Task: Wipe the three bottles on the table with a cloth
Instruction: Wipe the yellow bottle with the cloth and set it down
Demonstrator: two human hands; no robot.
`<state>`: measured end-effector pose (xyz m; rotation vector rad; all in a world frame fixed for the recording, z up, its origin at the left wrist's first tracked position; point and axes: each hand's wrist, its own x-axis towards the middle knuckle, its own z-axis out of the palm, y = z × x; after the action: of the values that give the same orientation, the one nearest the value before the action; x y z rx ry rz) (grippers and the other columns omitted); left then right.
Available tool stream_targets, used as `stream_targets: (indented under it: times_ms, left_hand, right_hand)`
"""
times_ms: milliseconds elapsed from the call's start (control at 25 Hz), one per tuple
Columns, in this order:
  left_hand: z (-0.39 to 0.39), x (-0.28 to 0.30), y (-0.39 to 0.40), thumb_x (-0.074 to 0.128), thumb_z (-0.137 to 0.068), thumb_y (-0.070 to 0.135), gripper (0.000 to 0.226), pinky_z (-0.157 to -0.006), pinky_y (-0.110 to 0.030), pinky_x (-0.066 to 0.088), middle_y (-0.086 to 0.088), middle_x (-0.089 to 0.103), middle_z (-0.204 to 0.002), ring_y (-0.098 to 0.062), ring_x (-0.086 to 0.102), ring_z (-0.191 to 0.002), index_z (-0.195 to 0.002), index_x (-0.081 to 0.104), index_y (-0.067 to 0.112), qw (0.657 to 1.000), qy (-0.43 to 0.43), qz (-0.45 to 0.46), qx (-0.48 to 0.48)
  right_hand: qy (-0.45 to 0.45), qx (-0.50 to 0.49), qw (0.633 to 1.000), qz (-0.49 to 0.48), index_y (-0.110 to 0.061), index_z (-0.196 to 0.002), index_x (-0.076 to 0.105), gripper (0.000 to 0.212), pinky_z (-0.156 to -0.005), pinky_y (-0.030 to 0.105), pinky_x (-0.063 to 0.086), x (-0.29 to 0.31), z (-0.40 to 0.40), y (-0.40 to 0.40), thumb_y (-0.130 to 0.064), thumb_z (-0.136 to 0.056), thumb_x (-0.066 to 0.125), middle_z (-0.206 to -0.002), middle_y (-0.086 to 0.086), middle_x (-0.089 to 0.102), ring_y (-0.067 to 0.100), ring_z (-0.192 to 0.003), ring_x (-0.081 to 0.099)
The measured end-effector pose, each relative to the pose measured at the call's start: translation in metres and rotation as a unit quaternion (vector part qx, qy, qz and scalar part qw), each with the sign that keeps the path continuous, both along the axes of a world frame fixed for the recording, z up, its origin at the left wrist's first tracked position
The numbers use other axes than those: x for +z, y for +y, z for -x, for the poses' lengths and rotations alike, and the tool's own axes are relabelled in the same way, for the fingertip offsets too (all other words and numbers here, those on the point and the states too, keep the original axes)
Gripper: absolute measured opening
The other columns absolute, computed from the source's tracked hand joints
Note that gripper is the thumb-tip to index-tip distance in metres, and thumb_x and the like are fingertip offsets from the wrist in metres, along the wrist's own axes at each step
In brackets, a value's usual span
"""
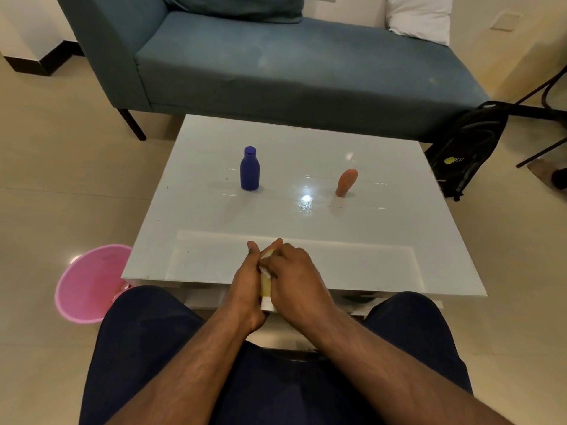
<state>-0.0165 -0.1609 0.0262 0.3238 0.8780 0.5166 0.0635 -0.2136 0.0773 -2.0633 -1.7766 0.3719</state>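
Note:
A yellow bottle [265, 287] with a white cap sits between my two hands at the table's near edge, mostly hidden by them. My left hand [247, 286] is closed around it from the left. My right hand [296, 280] covers it from the right, pressing a white cloth [265, 269] of which only small bits show. A dark blue bottle [250, 170] stands upright at the middle left of the white glossy table [383, 240]. An orange bottle [346, 182] stands at the middle right, leaning slightly.
A pink bucket [92, 283] stands on the floor left of the table. A blue sofa [276, 72] with a white pillow [420, 16] lies beyond the far edge. A black backpack [469, 148] leans at the right. My legs are under the near edge.

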Motion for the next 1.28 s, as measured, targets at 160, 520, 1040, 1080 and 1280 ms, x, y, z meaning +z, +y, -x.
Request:
stream_targets:
  times_ms: [160, 520, 1040, 1080, 1280]
  left_hand:
    - [-0.002, 0.0, 0.001, 0.035, -0.098, 0.067, 0.063, -0.103, -0.051, 0.049, -0.01, 0.072, -0.126, -0.03, 0.065, -0.12, -0.133, 0.066, 0.024, 1.0, -0.017, 0.003, -0.001]
    - [-0.002, 0.003, 0.002, 0.051, -0.101, 0.047, 0.042, -0.095, -0.047, 0.055, -0.013, 0.072, -0.125, -0.031, 0.068, -0.117, -0.133, 0.065, 0.024, 1.0, -0.008, 0.008, 0.016]
    - [-0.002, 0.011, 0.013, 0.055, -0.103, 0.023, 0.03, -0.068, -0.041, 0.06, -0.016, 0.06, -0.114, -0.029, 0.066, -0.092, -0.133, 0.058, 0.02, 0.984, -0.002, 0.085, 0.159]
    - [-0.003, 0.011, 0.014, 0.053, -0.105, 0.023, 0.03, -0.07, -0.043, 0.061, -0.015, 0.06, -0.112, -0.03, 0.066, -0.092, -0.134, 0.055, 0.018, 0.983, 0.005, 0.09, 0.162]
    - [0.002, 0.012, 0.015, 0.048, -0.107, 0.03, 0.039, -0.088, -0.05, 0.054, -0.02, 0.063, -0.111, -0.034, 0.067, -0.094, -0.137, 0.044, 0.006, 0.984, 0.007, 0.125, 0.126]
  right_hand:
    - [0.013, -0.016, 1.0, -0.012, -0.015, -0.113, 0.067, 0.03, -0.08, 0.031, 0.046, -0.008, -0.02, 0.003, -0.008, -0.087, 0.055, -0.104, 0.003, 0.058, 0.02, -0.096, 0.052]
    - [0.029, 0.01, 1.0, 0.001, -0.015, -0.109, 0.069, 0.03, -0.08, 0.035, 0.049, -0.008, -0.016, -0.008, -0.005, -0.083, 0.059, -0.098, 0.004, 0.061, 0.021, -0.091, 0.053]
    - [0.121, -0.069, 0.989, -0.039, -0.016, -0.101, 0.07, 0.023, -0.078, 0.015, 0.045, -0.006, -0.01, -0.022, -0.004, -0.089, 0.055, -0.095, -0.005, 0.06, 0.004, -0.087, 0.055]
    - [0.125, -0.052, 0.99, -0.045, -0.015, -0.1, 0.071, 0.022, -0.079, 0.015, 0.045, -0.005, -0.004, -0.025, -0.004, -0.088, 0.056, -0.095, -0.005, 0.06, 0.005, -0.088, 0.055]
    - [0.066, 0.023, 0.992, -0.102, -0.013, -0.097, 0.072, 0.019, -0.073, 0.031, 0.054, -0.015, 0.005, -0.03, -0.004, -0.081, 0.065, -0.093, 0.001, 0.063, 0.016, -0.083, 0.059]
